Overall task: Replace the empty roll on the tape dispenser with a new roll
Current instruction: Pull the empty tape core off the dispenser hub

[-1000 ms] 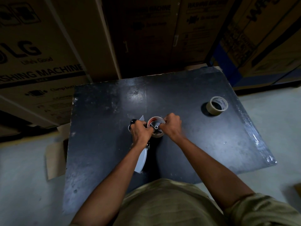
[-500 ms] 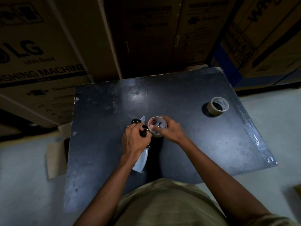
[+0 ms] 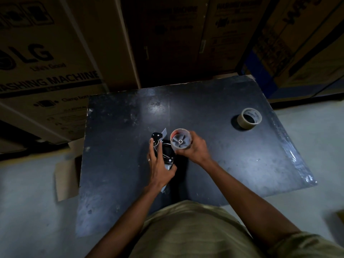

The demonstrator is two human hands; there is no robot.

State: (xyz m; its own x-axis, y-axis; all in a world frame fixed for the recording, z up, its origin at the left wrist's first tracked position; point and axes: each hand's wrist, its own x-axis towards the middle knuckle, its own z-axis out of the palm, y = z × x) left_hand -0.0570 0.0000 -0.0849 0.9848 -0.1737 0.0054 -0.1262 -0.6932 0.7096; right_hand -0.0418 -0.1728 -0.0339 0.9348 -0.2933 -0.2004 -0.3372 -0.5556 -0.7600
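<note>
The tape dispenser (image 3: 164, 153) lies on the black table (image 3: 232, 164), its black frame and grey handle partly under my left hand (image 3: 160, 168), which holds it down. An empty roll core (image 3: 180, 141) sits around the dispenser's grey spoked hub, pale with a reddish inner edge. My right hand (image 3: 193, 149) grips that core from the right side. A new roll of tan tape (image 3: 249, 121) lies flat at the table's far right, away from both hands.
Large cardboard appliance boxes (image 3: 46, 58) stand close behind the table. A flattened piece of cardboard (image 3: 65, 175) lies on the grey floor to the left. The table's right edge (image 3: 290, 146) has shiny tape along it.
My left hand has slid down from the core onto the dispenser's body. My right hand has shifted round the empty core, which now sits more exposed on the hub.
</note>
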